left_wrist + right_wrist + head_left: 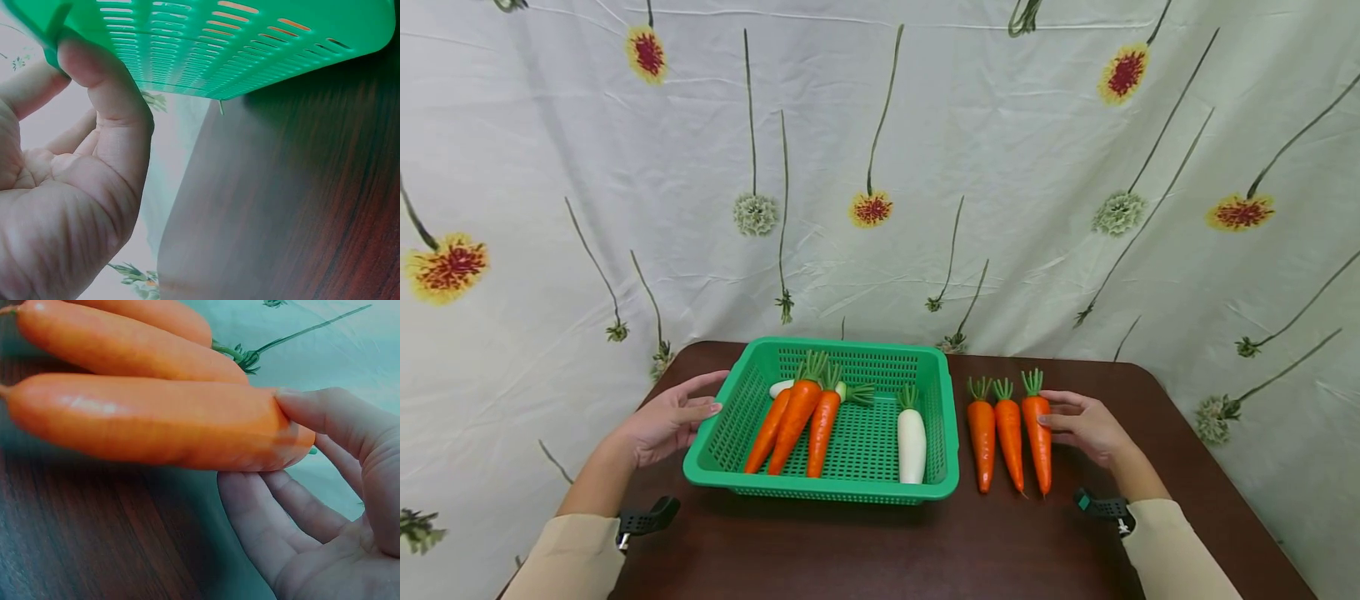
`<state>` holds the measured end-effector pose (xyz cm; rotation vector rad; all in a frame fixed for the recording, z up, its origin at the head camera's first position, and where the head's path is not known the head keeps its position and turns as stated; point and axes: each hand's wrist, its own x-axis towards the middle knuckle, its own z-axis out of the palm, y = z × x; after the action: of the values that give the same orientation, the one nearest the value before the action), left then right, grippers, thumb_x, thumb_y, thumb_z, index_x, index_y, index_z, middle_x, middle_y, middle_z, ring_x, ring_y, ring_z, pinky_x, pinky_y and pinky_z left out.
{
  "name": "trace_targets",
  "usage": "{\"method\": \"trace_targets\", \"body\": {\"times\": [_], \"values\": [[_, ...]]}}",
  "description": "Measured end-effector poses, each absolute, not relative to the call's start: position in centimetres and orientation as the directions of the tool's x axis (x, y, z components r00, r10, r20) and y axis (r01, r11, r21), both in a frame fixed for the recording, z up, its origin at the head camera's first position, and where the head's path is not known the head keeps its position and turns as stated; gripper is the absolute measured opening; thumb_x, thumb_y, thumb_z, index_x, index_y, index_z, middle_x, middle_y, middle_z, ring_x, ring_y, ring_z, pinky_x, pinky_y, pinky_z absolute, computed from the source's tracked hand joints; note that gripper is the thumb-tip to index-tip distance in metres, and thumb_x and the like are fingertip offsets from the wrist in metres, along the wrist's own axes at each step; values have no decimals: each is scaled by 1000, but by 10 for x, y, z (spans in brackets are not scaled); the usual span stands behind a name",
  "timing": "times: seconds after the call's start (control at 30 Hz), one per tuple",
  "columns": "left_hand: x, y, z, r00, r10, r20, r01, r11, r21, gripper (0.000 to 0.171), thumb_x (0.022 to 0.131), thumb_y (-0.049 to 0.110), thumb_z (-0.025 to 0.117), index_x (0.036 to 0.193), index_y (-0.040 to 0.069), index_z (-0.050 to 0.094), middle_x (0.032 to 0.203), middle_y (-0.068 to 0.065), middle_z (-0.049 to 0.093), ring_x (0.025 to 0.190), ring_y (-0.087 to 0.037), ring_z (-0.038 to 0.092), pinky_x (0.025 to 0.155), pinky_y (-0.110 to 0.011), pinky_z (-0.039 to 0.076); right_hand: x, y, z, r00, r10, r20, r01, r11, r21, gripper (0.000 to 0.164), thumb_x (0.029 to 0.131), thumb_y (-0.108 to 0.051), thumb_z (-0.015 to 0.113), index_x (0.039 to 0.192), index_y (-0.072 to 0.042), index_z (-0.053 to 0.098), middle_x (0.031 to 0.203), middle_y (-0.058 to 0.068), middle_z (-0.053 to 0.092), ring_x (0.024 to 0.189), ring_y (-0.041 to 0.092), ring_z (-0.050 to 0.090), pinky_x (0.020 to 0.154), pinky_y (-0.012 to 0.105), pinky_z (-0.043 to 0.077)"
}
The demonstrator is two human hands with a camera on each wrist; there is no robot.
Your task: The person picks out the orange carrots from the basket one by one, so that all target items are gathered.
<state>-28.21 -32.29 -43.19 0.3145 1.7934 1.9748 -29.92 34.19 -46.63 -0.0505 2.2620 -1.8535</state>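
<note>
At the left side of a green plastic basket (816, 486), my left hand (666, 422) pinches the rim between thumb and fingers; the left wrist view shows the thumb against the slotted basket wall (300, 53). My right hand (1086, 429) holds the rightmost of three carrots lying on the table, an orange carrot (1037, 433) with a short green top. Up close in the right wrist view, the thumb lies on one side of this carrot (144, 422) near its top end, with fingers on the other. Beside it lie a middle carrot (1010, 437) and a left carrot (982, 437).
Inside the basket, three carrots (797, 417) lie at the left, partly covering a white radish (781, 388). Another white radish (912, 442) lies at the right. The dark wooden table (865, 546) meets a flower-printed cloth (1000, 167) behind it.
</note>
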Motion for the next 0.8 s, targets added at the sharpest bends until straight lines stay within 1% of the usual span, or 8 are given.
{"method": "trace_targets", "body": {"times": [0.17, 0.3, 0.43, 0.57, 0.67, 0.8], "values": [[-283, -324, -433, -868, 480, -128, -176, -56, 983, 72, 108, 7, 49, 164, 10, 4, 126, -2, 73, 105, -25, 76, 90, -47, 61, -301, 343, -467, -966, -188, -179, 134, 228, -964, 67, 95, -14, 74, 151, 5, 43, 124, 4, 66, 99, 13, 70, 90, 38, 63], [-283, -325, -433, -866, 484, -126, -175, -57, 983, 73, 108, 7, 48, 164, 9, 2, 126, -2, 73, 105, -25, 76, 90, -47, 61, -302, 343, -468, -960, -191, -204, 160, 225, -961, 65, 95, -14, 74, 150, 5, 45, 122, 4, 68, 98, 13, 72, 91, 40, 63], [-284, -324, -433, -867, 482, -126, -173, -53, 984, 72, 108, 7, 48, 165, 10, 3, 126, -2, 73, 105, -25, 76, 90, -48, 61, -302, 342, -469, -960, -184, -213, 171, 219, -961, 63, 95, -13, 74, 149, 5, 46, 119, 4, 68, 97, 13, 73, 91, 41, 63], [-284, -324, -433, -867, 482, -127, -173, -51, 984, 72, 108, 7, 48, 164, 10, 4, 126, -2, 73, 105, -25, 76, 90, -48, 61, -301, 338, -469, -962, -158, -223, 179, 250, -952, 65, 94, -14, 75, 149, 6, 46, 127, 16, 66, 97, 14, 73, 91, 44, 63], [-283, -324, -432, -866, 483, -128, -174, -51, 983, 72, 108, 7, 49, 164, 10, 4, 126, -2, 73, 105, -25, 76, 90, -48, 61, -302, 336, -469, -962, -145, -231, 185, 277, -943, 66, 94, -14, 76, 149, 6, 46, 135, 24, 61, 98, 15, 73, 91, 46, 63], [-283, -323, -432, -867, 481, -130, -177, -53, 983, 72, 108, 7, 49, 164, 10, 4, 125, -2, 74, 105, -25, 76, 90, -47, 61, -302, 336, -469, -960, -151, -234, 184, 289, -940, 66, 94, -15, 76, 149, 5, 47, 139, 27, 58, 100, 16, 73, 92, 46, 62]]}}
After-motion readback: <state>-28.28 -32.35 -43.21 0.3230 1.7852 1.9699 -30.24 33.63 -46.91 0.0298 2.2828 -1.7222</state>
